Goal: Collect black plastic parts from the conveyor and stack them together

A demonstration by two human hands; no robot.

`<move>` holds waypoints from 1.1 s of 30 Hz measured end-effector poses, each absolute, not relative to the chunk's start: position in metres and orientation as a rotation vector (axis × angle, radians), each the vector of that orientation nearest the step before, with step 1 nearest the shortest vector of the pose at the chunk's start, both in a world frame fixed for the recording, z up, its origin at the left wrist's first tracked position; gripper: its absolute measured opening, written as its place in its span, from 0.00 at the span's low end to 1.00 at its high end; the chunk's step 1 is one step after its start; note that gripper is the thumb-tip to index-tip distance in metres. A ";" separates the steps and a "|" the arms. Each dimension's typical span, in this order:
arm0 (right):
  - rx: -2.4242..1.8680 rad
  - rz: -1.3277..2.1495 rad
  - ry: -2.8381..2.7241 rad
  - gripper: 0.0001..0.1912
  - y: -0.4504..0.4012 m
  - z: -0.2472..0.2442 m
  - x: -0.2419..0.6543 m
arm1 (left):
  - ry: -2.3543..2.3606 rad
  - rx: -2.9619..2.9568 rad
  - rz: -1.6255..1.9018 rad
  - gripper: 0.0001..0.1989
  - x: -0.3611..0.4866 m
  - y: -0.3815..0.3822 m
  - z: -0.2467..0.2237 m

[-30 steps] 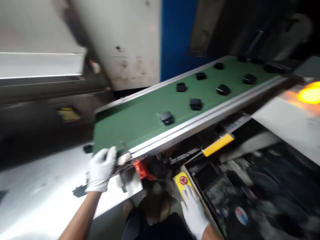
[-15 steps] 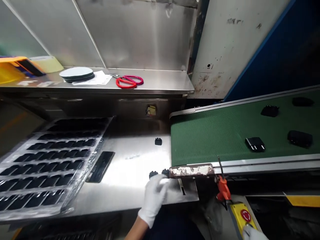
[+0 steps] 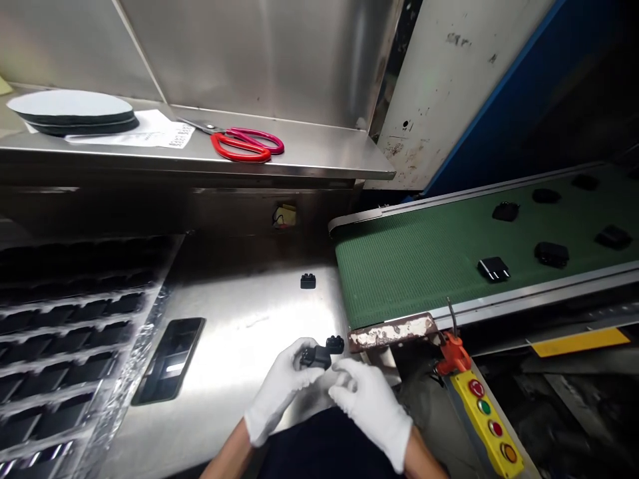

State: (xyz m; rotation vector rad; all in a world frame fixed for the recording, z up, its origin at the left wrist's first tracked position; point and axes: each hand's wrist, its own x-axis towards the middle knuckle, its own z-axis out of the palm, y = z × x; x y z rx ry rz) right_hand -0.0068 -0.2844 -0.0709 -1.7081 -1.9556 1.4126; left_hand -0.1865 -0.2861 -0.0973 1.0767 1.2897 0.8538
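Observation:
Both my hands wear white gloves and meet low in the middle of the view. My left hand (image 3: 279, 392) grips a small black plastic part (image 3: 315, 357) at its fingertips. My right hand (image 3: 372, 409) lies against the left hand with its fingertips just under that part. A second black part (image 3: 335, 344) rests on the steel table (image 3: 234, 326) right behind them, and a third (image 3: 308, 281) lies further back. Several more black parts (image 3: 494, 269) ride the green conveyor belt (image 3: 399, 266) at the right.
A clear tray (image 3: 74, 332) filled with rows of black parts stands at the left, with a dark phone (image 3: 170, 359) beside it. Red scissors (image 3: 244, 142), papers and a stack of round discs (image 3: 72, 113) lie on the back shelf. A yellow button box (image 3: 486, 416) hangs under the belt's end.
The view swung left from the belt to the table. My left hand picked a black part up off the table, and my right hand left the yellow button box to join it.

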 end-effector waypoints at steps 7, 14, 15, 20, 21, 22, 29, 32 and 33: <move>-1.551 1.817 -1.298 0.07 -0.298 0.029 -0.014 | 1.178 0.881 1.106 0.11 -0.176 -0.327 -0.022; -1.302 1.596 -1.523 0.12 -0.296 0.029 -0.017 | 1.116 0.711 1.082 0.21 -0.182 -0.325 0.015; -1.240 1.495 -1.566 0.13 -0.295 0.027 -0.017 | 1.110 0.648 1.031 0.27 -0.182 -0.325 0.021; -1.059 1.149 -1.796 0.11 -0.295 0.014 -0.011 | 1.070 0.633 1.005 0.35 -0.182 -0.328 0.028; -1.061 1.139 -1.839 0.10 -0.296 0.011 -0.009 | 1.050 0.671 1.001 0.35 -0.183 -0.329 0.027; -1.071 1.135 -1.871 0.09 -0.297 0.009 -0.007 | 1.032 0.697 0.994 0.35 -0.183 -0.329 0.025; -1.095 1.086 -1.875 0.06 -0.301 -0.001 0.004 | 1.021 0.628 0.960 0.35 -0.177 -0.319 0.028; -1.057 1.154 -1.879 0.05 -0.301 0.000 0.009 | 1.099 0.673 0.926 0.29 -0.172 -0.313 0.032; -1.052 1.151 -1.880 0.05 -0.300 0.001 0.010 | 1.113 0.687 0.920 0.28 -0.170 -0.311 0.032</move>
